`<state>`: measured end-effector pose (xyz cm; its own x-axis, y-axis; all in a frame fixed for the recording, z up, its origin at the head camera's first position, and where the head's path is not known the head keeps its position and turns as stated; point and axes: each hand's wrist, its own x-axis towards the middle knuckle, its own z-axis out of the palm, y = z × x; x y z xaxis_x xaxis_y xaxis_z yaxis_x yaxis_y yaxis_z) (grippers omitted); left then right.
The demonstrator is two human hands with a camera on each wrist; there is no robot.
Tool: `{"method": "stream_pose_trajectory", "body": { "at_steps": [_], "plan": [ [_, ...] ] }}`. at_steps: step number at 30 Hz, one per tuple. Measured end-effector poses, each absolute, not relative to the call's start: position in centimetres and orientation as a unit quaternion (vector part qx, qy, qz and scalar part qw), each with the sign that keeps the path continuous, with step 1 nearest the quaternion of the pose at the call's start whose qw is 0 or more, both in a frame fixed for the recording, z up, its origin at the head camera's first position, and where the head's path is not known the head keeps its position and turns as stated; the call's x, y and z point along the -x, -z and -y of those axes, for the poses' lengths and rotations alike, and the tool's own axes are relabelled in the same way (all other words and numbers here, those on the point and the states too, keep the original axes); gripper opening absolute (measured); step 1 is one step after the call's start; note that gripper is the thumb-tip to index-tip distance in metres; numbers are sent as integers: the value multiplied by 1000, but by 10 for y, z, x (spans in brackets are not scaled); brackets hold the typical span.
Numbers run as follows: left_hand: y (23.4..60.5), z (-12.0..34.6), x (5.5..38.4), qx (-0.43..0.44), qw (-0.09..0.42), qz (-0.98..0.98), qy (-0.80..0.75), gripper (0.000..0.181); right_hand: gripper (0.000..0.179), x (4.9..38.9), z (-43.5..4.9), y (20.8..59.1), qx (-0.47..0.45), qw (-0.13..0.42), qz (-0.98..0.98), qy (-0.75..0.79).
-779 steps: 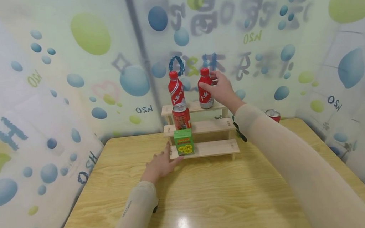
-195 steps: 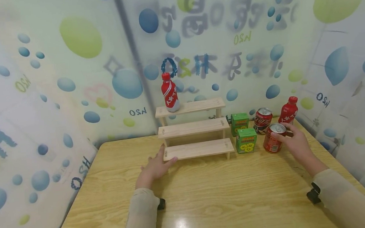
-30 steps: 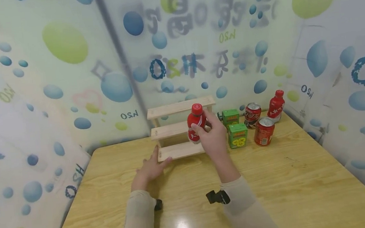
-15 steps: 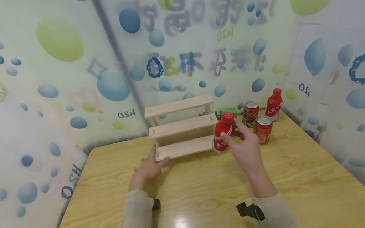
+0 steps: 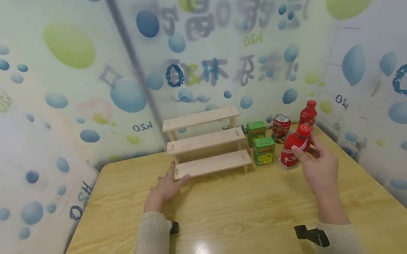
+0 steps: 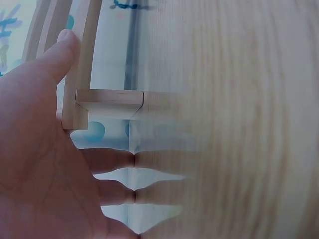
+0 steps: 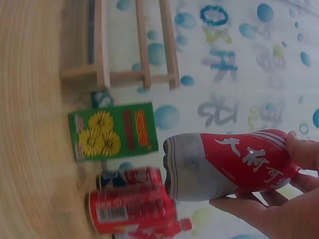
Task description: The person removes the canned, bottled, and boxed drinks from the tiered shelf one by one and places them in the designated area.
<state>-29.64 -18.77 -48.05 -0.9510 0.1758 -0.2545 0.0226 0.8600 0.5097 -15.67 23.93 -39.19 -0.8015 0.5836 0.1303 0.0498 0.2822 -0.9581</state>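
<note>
My right hand (image 5: 321, 169) grips a red soda bottle (image 5: 293, 148) with a red cap. The bottle is held tilted, its base clear of the table in the right wrist view, in front of the other drinks. Behind it, the right wrist view shows a red can (image 7: 132, 211), which the held bottle hides in the head view. My left hand (image 5: 163, 192) is at the left end of a three-step wooden shelf (image 5: 211, 164). Its thumb touches the lowest step and its straight fingers rest on the table.
Right of the shelf stand two green boxes with yellow flowers, a front box (image 5: 264, 152) and a back box (image 5: 256, 132). Beyond them are a dark red can (image 5: 280, 128) and a second red bottle (image 5: 308, 114). A patterned curtain (image 5: 197, 43) surrounds the wooden table (image 5: 210, 218).
The bottle that stood on the shelf's top step 6.5 seconds ago is in my right hand, carried rightward past the green boxes. The left hand has stayed at the shelf.
</note>
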Motion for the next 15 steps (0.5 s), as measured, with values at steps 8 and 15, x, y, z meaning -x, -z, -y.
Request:
{"method": "stream_pose_trajectory", "body": {
  "at_steps": [8,15],
  "plan": [
    [481,185,296,-59,145,-953,-261,107,64,154,-281,407,274,251,740,-561],
    [483,188,296,-46,149,-950,-272,109,69,163,-308,417,300,221,737,-563]
  ]
}}
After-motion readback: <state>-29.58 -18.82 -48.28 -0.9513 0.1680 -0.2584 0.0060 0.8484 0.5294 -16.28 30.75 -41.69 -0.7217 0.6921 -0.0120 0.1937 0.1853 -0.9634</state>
